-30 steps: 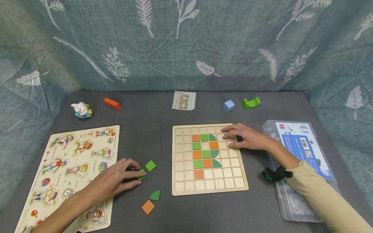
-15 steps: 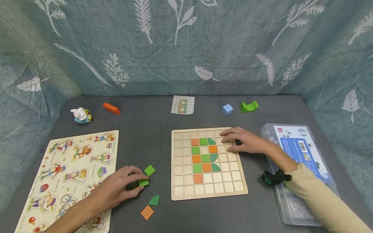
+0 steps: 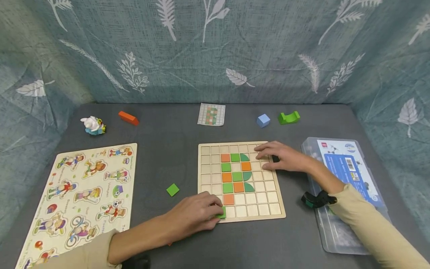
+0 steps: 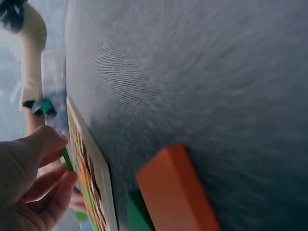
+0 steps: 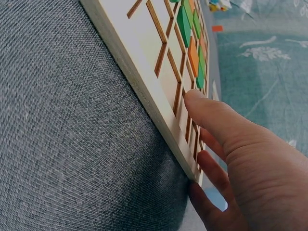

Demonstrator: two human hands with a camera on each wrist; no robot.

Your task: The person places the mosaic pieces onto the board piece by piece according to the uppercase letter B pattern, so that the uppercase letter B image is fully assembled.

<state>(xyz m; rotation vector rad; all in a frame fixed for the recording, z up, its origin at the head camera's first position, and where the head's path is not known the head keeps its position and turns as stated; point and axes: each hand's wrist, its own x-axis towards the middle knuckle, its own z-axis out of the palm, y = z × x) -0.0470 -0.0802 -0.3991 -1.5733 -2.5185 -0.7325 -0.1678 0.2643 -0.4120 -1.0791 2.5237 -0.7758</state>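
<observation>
My left hand (image 3: 193,213) pinches a green square tile (image 3: 221,213) between thumb and fingers, over the near-left part of the wooden grid board (image 3: 283,211). The held tile shows edge-on in the left wrist view. Orange and green square tiles and dark green quarter-round tiles fill several cells in the board's middle. My right hand (image 3: 285,157) rests at the board's far right edge, fingers relaxed and holding nothing. Another green square tile (image 3: 173,189) lies on the table left of the board. An orange tile (image 4: 168,187) and a dark green tile (image 4: 138,211) lie under my left arm, mostly hidden in the head view.
A picture puzzle board (image 3: 132,157) lies left, a clear plastic case (image 3: 330,239) right. Behind the board is a printed pattern card (image 3: 211,114). Farther out stand a toy figure (image 3: 93,125), an orange block (image 3: 128,118), a blue block (image 3: 263,120) and a green arch block (image 3: 289,117).
My left hand has picked up the nearer green square tile and carried it right to the board's near-left part. The right hand stays at the board's edge.
</observation>
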